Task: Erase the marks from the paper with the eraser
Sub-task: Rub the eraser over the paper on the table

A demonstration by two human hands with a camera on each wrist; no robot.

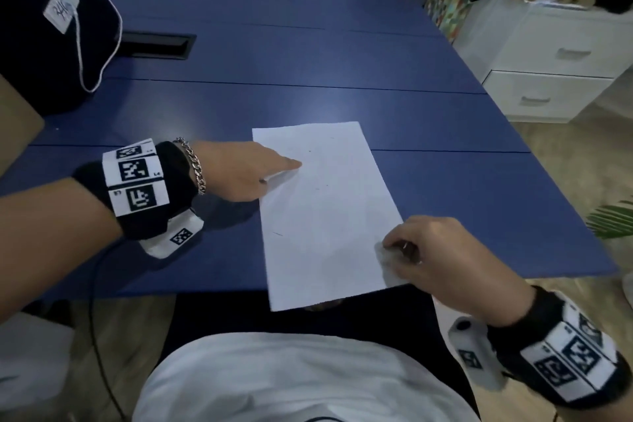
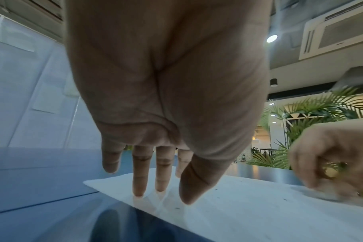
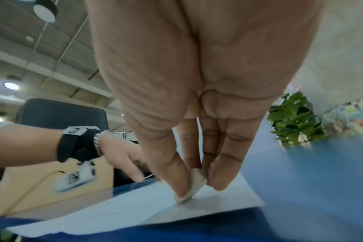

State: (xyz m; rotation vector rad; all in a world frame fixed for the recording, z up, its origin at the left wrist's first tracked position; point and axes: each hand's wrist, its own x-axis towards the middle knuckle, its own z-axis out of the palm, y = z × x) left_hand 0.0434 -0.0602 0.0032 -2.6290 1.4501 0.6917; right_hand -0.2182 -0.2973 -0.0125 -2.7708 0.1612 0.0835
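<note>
White paper (image 1: 325,209) lies at near edge of blue tabletop (image 1: 342,55), near end overhanging. Left hand (image 1: 239,171) flat, straight fingers (image 2: 139,183) pressing paper's left edge. Right hand (image 1: 442,257) pinches pale eraser (image 3: 194,185) against paper's near right corner.

Advice: keep left hand pressing, rub short strokes, light pressure over unsupported overhang. Faint marks remain mid-sheet.

Head view shows marks, overhang; eraser blurred there. Right wrist view shows eraser between thumb and fingers.

Dim, bluish light; wrist views blurred, edge-warped.
</note>
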